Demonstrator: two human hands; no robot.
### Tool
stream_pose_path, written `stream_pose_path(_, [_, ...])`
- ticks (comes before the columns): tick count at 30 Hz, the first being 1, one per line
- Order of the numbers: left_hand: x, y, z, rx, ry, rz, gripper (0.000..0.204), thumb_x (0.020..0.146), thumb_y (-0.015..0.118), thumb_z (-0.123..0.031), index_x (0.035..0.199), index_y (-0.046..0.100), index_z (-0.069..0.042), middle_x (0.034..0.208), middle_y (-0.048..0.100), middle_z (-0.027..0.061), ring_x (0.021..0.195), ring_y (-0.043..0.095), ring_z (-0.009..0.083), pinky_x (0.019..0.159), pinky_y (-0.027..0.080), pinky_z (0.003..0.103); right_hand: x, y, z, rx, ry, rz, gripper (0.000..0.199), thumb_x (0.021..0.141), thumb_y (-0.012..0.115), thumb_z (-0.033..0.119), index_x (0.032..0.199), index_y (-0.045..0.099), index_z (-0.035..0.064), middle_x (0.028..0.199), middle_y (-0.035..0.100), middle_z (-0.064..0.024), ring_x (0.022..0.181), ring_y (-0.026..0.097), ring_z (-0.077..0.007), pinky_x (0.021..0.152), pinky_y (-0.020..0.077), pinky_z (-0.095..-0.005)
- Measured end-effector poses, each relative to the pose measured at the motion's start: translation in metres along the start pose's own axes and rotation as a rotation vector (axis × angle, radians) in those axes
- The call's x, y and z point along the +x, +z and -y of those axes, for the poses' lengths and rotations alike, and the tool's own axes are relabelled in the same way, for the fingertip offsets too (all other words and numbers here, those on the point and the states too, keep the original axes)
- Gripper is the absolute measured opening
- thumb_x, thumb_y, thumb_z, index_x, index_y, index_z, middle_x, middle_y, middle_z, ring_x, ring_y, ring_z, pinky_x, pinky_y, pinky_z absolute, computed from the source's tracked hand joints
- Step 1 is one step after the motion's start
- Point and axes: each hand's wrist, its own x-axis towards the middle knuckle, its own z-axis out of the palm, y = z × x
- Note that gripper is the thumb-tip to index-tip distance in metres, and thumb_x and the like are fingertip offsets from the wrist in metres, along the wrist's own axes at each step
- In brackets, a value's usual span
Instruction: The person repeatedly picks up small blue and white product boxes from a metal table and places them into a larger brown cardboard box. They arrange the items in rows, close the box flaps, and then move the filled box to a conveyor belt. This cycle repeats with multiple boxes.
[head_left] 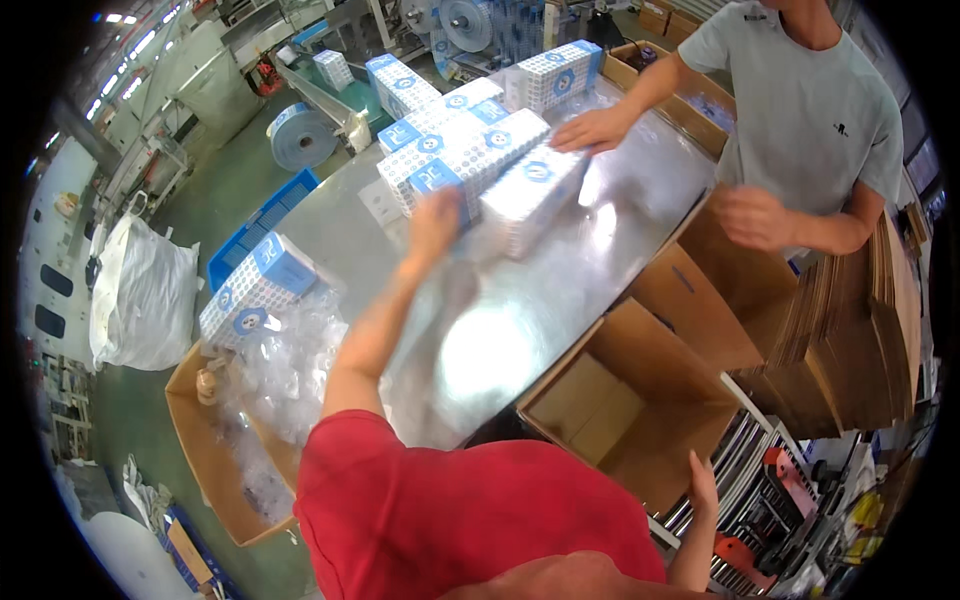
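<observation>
"Where's the white-and-blue pack (470,157)?"
"Far on the table (600,265), at my left hand (436,220); fingers blurred, grip unclear."
"And right?"
"My right hand (703,482) is at the near carton (665,440)'s right edge; can't tell if clamped."

My operator's feed shows me a bright red T-shirt (480,490), softly creased, with a short left sleeve (345,450) hanging loose. The left forearm (372,320) is bare, and so are both hands: the left hand (435,222), blurred, and the right hand (704,484).
</observation>
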Motion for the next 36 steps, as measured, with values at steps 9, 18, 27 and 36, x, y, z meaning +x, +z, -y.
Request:
stream_pose_path(9, [0.139,-0.038,0.110,0.763,-0.059,0.676,0.104,0.058,0.076,-0.037,0.146,0.021,-0.020,0.120,0.049,0.0245,0.109,0.051,0.0402,0.091,0.044,0.045,0.003,0.138,0.116,-0.823,-0.752,-0.425,0.045,0.083,0.058,0.005,0.125,0.047,-0.0019,0.127,0.050,-0.0166,0.120,0.046,-0.0295,0.103,0.0331,-0.0369])
stream_pose_path(18, [-0.047,-0.074,0.000,0.534,-0.084,0.802,0.091,0.070,0.064,-0.042,0.146,0.020,-0.020,0.106,0.052,0.0265,0.095,0.056,0.0415,0.079,0.047,0.046,0.076,0.314,0.168,-1.205,-1.150,0.286,0.048,0.073,0.068,0.009,0.119,0.054,0.0043,0.122,0.053,-0.0150,0.109,0.053,-0.0332,0.091,0.0445,-0.0402])
stream_pose_path(27, [-0.060,-0.122,0.012,0.070,-0.026,0.360,0.034,0.080,0.057,-0.013,0.114,0.062,-0.010,0.079,0.063,0.0107,0.071,0.060,0.0279,0.063,0.048,0.038,0.087,0.444,0.154,-1.393,-1.863,1.087,0.055,0.081,0.053,0.010,0.133,0.042,0.0237,0.143,0.038,-0.0037,0.134,0.033,-0.0241,0.112,0.0236,-0.0428])
stream_pose_path(36, [0.175,0.002,0.041,0.502,-0.058,0.270,0.045,0.087,0.052,-0.039,0.125,0.054,-0.015,0.137,0.039,0.0178,0.129,0.034,0.0368,0.099,0.033,0.057,0.077,0.480,0.099,-1.393,-1.760,1.028,0.055,0.073,0.061,0.019,0.125,0.048,0.0079,0.117,0.053,-0.0120,0.122,0.043,-0.0286,0.112,0.0202,-0.0461])
